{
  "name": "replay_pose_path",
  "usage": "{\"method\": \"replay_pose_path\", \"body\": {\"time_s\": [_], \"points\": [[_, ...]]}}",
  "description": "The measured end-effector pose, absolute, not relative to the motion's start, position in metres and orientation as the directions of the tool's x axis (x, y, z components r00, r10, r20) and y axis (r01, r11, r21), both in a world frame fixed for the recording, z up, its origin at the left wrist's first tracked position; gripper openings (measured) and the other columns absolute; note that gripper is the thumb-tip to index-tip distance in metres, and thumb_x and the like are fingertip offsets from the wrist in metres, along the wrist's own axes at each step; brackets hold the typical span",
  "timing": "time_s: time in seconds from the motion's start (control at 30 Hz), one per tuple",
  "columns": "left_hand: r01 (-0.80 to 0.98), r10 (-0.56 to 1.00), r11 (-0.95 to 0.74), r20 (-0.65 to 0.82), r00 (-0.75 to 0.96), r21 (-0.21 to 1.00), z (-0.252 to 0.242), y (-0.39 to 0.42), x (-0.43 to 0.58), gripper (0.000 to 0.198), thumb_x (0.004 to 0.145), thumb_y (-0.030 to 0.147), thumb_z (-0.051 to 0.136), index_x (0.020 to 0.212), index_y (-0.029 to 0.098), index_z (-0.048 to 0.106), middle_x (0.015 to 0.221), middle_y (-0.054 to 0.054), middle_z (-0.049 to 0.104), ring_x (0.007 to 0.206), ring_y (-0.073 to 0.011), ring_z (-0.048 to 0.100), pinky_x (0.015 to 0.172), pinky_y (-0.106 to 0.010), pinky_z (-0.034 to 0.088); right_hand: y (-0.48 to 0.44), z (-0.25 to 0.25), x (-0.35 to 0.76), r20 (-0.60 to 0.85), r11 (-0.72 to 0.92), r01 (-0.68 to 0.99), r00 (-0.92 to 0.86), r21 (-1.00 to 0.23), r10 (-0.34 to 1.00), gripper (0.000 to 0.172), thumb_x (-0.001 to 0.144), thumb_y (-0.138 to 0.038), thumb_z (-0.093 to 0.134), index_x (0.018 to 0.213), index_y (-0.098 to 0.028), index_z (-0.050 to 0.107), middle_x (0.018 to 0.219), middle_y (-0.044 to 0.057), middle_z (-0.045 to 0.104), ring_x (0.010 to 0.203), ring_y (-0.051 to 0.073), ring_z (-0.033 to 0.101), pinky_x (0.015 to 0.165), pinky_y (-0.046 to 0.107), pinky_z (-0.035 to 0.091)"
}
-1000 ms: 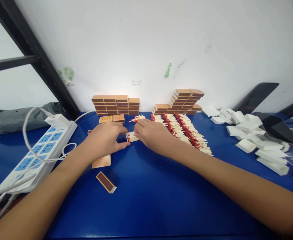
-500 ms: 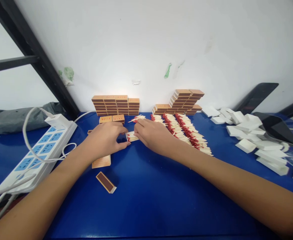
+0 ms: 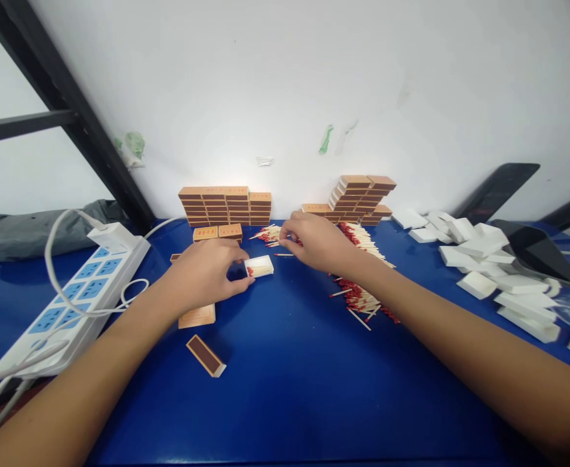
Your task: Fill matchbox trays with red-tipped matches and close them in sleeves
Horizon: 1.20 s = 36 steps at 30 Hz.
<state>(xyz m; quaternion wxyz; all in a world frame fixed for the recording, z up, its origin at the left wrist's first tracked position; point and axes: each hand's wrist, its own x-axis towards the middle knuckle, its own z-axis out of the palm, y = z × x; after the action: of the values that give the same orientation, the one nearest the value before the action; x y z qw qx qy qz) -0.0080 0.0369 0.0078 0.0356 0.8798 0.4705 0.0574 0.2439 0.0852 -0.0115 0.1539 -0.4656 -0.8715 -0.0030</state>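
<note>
My left hand (image 3: pixel 207 271) pinches the end of a small white matchbox tray (image 3: pixel 260 266) between thumb and fingers. Red-headed matches (image 3: pixel 261 270) lie inside the tray. My right hand (image 3: pixel 316 240) is just beyond the tray's right end, over the matches, its thumb and fingertips curled together; whatever they pinch is too small to make out. A little pile of loose matches (image 3: pixel 268 235) lies left of its fingertips, with a single match (image 3: pixel 283 255) below. Thick rows of matches (image 3: pixel 362 295) run under and behind my right forearm, which partly hides them.
Stacked matchboxes (image 3: pixel 226 206) stand against the wall, with another stack (image 3: pixel 357 198) to the right. One matchbox (image 3: pixel 205 355) lies in front on the blue table (image 3: pixel 285 402). White trays (image 3: pixel 484 250) are heaped at right; a power strip (image 3: pixel 78 298) with cables sits left.
My right hand has moved from the tray rightwards to the matches, uncovering the tray's right end. My left hand keeps its hold on the tray. Some matches at the near end of the rows now show.
</note>
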Motion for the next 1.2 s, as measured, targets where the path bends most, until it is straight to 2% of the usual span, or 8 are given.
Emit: {"method": "replay_pose_path", "body": {"time_s": [0.13, 0.2, 0.3, 0.5, 0.63, 0.87, 1.03, 1.2], "points": [[0.818, 0.827, -0.562, 0.078, 0.557, 0.121, 0.007, 0.037, -0.008, 0.028, 0.092, 0.043, 0.071, 0.107, 0.022, 0.081, 0.102, -0.006, 0.078, 0.097, -0.0267, 0.072, 0.078, -0.037, 0.05, 0.092, -0.018, 0.252, 0.13, 0.58, 0.801, -0.566, -0.15, 0.814, 0.003, 0.096, -0.02, 0.072, 0.094, -0.017, 0.074, 0.102, 0.01, 0.069, 0.095, 0.024, 0.061, 0.079, 0.034, 0.043], [0.816, 0.825, -0.565, 0.079, 0.56, 0.119, 0.007, 0.037, -0.009, 0.027, 0.093, 0.043, 0.071, 0.106, 0.022, 0.081, 0.101, -0.006, 0.078, 0.096, -0.0264, 0.072, 0.076, -0.037, 0.049, 0.092, -0.02, 0.251, 0.093, 0.587, 0.793, -0.58, -0.164, 0.809, 0.007, 0.097, -0.015, 0.067, 0.092, -0.017, 0.073, 0.103, 0.011, 0.07, 0.097, 0.024, 0.062, 0.081, 0.034, 0.044], [0.81, 0.818, -0.576, 0.084, 0.569, 0.114, 0.006, 0.037, -0.009, 0.028, 0.093, 0.043, 0.071, 0.107, 0.021, 0.081, 0.102, -0.006, 0.078, 0.096, -0.0263, 0.072, 0.076, -0.037, 0.049, 0.092, -0.024, 0.246, 0.112, 0.587, 0.796, -0.576, -0.146, 0.809, 0.012, 0.103, -0.015, 0.061, 0.096, -0.015, 0.072, 0.108, 0.014, 0.07, 0.102, 0.025, 0.062, 0.085, 0.035, 0.045], [0.812, 0.819, -0.574, 0.085, 0.568, 0.103, 0.006, 0.038, -0.01, 0.025, 0.093, 0.042, 0.071, 0.104, 0.022, 0.08, 0.1, -0.006, 0.078, 0.094, -0.0254, 0.071, 0.074, -0.035, 0.047, 0.095, -0.033, 0.244, 0.232, 0.581, 0.812, -0.554, -0.064, 0.8, 0.01, 0.106, -0.019, 0.061, 0.104, -0.016, 0.069, 0.109, 0.013, 0.068, 0.107, 0.027, 0.057, 0.09, 0.036, 0.042], [0.811, 0.817, -0.576, 0.084, 0.57, 0.1, 0.007, 0.037, -0.009, 0.025, 0.093, 0.043, 0.07, 0.102, 0.022, 0.08, 0.099, -0.006, 0.078, 0.093, -0.0253, 0.071, 0.073, -0.036, 0.047, 0.098, -0.034, 0.246, 0.217, 0.595, 0.802, -0.572, -0.054, 0.791, 0.014, 0.107, -0.018, 0.058, 0.098, -0.016, 0.069, 0.106, 0.012, 0.068, 0.103, 0.026, 0.056, 0.088, 0.035, 0.041], [0.81, 0.816, -0.579, 0.088, 0.572, 0.1, 0.007, 0.037, -0.01, 0.028, 0.093, 0.043, 0.07, 0.106, 0.021, 0.08, 0.103, -0.007, 0.079, 0.096, -0.0262, 0.072, 0.075, -0.036, 0.05, 0.098, -0.034, 0.245, 0.204, 0.581, 0.813, -0.564, -0.029, 0.8, 0.013, 0.106, -0.02, 0.061, 0.102, -0.012, 0.071, 0.108, 0.015, 0.069, 0.106, 0.027, 0.057, 0.092, 0.036, 0.042], [0.809, 0.814, -0.58, 0.088, 0.574, 0.095, 0.007, 0.038, -0.01, 0.028, 0.093, 0.044, 0.07, 0.105, 0.021, 0.08, 0.102, -0.007, 0.079, 0.095, -0.0261, 0.072, 0.076, -0.037, 0.05, 0.097, -0.029, 0.245, 0.197, 0.594, 0.802, -0.573, -0.065, 0.796, 0.015, 0.107, -0.018, 0.059, 0.098, -0.012, 0.07, 0.104, 0.014, 0.069, 0.102, 0.026, 0.057, 0.091, 0.036, 0.042], [0.814, 0.819, -0.573, 0.069, 0.569, 0.092, 0.008, 0.037, -0.008, 0.028, 0.094, 0.043, 0.07, 0.107, 0.021, 0.08, 0.103, -0.007, 0.079, 0.096, -0.0266, 0.072, 0.076, -0.038, 0.051, 0.079, -0.011, 0.235, 0.216, 0.651, 0.735, -0.616, -0.187, 0.758, 0.015, 0.108, -0.02, 0.059, 0.099, -0.015, 0.07, 0.105, 0.012, 0.068, 0.104, 0.025, 0.057, 0.089, 0.034, 0.043]]}}
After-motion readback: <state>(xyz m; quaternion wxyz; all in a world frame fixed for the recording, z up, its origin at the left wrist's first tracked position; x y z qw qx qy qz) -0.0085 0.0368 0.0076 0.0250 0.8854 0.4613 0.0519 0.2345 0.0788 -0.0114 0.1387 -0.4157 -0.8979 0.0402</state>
